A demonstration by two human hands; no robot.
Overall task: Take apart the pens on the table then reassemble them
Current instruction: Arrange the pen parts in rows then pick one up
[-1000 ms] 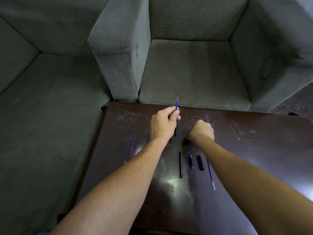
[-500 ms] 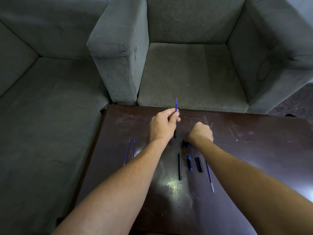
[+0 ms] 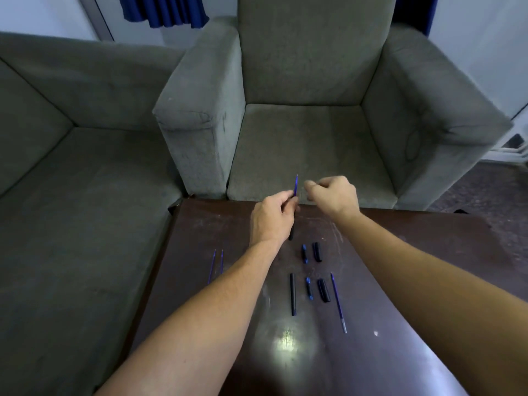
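My left hand (image 3: 271, 221) grips a black pen barrel (image 3: 291, 235) upright above the far edge of the dark table (image 3: 405, 261). A blue refill (image 3: 295, 186) sticks up out of the barrel. My right hand (image 3: 333, 197) hovers just right of the refill tip, fingers curled, with nothing visible in it. On the table lie a blue end piece (image 3: 304, 253) beside a black cap (image 3: 317, 252). Nearer me lie another black barrel (image 3: 293, 294), a blue piece (image 3: 308, 287), a black cap (image 3: 323, 290) and a blue refill (image 3: 338, 302).
Two loose blue refills (image 3: 216, 264) lie near the table's left edge. A grey armchair (image 3: 303, 144) stands right behind the table, and a grey sofa (image 3: 80, 172) runs along the left. Dark floor shows at the right.
My right hand has left the blue piece and black cap on the table and risen beside the refill tip. The camera has tilted up. My left hand still holds the barrel.
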